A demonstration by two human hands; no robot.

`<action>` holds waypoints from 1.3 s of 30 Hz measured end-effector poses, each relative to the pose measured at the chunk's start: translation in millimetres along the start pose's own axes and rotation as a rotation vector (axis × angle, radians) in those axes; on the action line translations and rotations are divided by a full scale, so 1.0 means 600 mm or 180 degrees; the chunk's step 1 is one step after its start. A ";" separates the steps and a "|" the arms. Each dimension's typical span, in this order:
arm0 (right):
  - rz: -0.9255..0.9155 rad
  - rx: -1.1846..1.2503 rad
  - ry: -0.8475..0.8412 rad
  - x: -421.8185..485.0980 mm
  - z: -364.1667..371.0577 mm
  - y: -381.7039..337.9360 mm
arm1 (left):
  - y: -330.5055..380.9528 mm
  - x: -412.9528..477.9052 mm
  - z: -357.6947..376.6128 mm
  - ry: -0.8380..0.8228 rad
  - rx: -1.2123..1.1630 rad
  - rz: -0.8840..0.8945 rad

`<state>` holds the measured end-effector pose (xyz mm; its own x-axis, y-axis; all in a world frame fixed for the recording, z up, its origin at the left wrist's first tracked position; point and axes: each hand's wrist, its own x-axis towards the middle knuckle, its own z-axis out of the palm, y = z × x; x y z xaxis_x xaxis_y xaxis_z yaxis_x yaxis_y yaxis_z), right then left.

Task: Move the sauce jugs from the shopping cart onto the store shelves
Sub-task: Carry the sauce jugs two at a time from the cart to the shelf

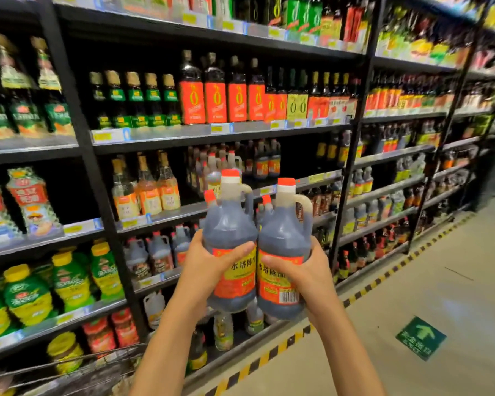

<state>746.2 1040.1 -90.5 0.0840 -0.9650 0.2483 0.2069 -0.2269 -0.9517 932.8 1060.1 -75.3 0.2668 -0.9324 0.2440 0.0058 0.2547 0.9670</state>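
- Two jugs are held in the air in front of the shelves (pixel 183 134), side by side and touching: left jug (pixel 229 224) and right jug (pixel 283 238).
- Each jug is translucent plastic with a round belly, narrow neck, loop handle at the shoulder and red cap. Dark brown liquid reaches the base of the neck. A glossy red-and-yellow label wraps the belly (the barcode shows on the right jug only).
- A small red-capped bottle sits against each jug's left shoulder; I cannot tell if it is attached.
- Left hand (pixel 209 264): fingers curled round the left jug's belly from the left, thumb across the label.
- Right hand (pixel 306 272): wrapped round the right jug from the right, thumb on the label, other fingers hidden behind the jug.
- Neither jug base rests on a shelf.
- Shelves: black metal uprights, grey edge rails, yellow tags with print too blurred to read.
- Cart (pixel 77 372): only its wire rim shows, cut off at lower left; its contents are hard to make out.
- Floor (pixel 440 267): smooth and pale, with yellow-black tape (pixel 269 355) along the shelf foot and a green arrow sticker (pixel 420 337).
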 end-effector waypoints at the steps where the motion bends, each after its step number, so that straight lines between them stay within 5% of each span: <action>1: -0.0018 0.0032 0.0029 0.015 -0.006 0.003 | -0.002 0.015 0.010 -0.0010 -0.0008 0.0005; 26: -0.0185 -0.0278 0.0249 0.612 -0.100 0.149 | -0.180 0.605 0.180 -0.0288 -0.0215 0.0141; 39: -0.0059 0.0034 -0.0449 0.927 -0.200 0.237 | -0.262 0.817 0.310 0.0535 0.0299 0.0062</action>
<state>705.2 455.1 -109.2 0.2160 -0.9325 0.2896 0.2199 -0.2425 -0.9449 883.3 515.5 -94.2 0.4231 -0.8695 0.2548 -0.0890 0.2399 0.9667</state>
